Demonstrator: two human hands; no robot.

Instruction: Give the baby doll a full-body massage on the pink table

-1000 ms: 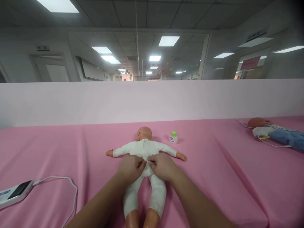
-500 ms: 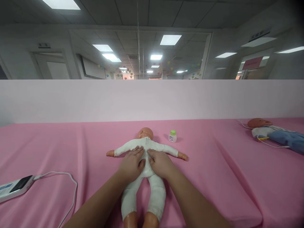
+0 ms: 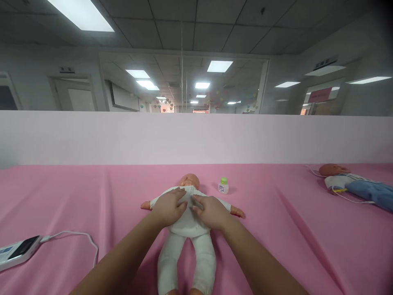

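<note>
A baby doll [image 3: 188,223] in a white suit lies on the pink sheet, its head away from me and its arms spread to both sides. My left hand [image 3: 170,207] is over the left side of its upper body, fingers stretched out and thumb pointing inward. On the other side, my right hand [image 3: 210,211] is over the chest area, fingers extended and thumb apart. A narrow strip of white cloth shows between the two hands. Whether the palms press on the doll or hover just above it, I cannot tell. Neither hand grips anything.
Beyond the doll's right-hand shoulder stands a small clear bottle [image 3: 223,187] with a green cap. A second doll [image 3: 368,188] in blue, with tubing, lies at far right. At left is a white handheld device [image 3: 20,250] with a cable [image 3: 73,232]. A white partition [image 3: 196,137] borders the pink sheet [image 3: 276,246].
The view has tilted up slightly, so the table sits lower in the picture. Both hands have drawn a little apart and appear raised relative to the doll, baring more of its suit.
</note>
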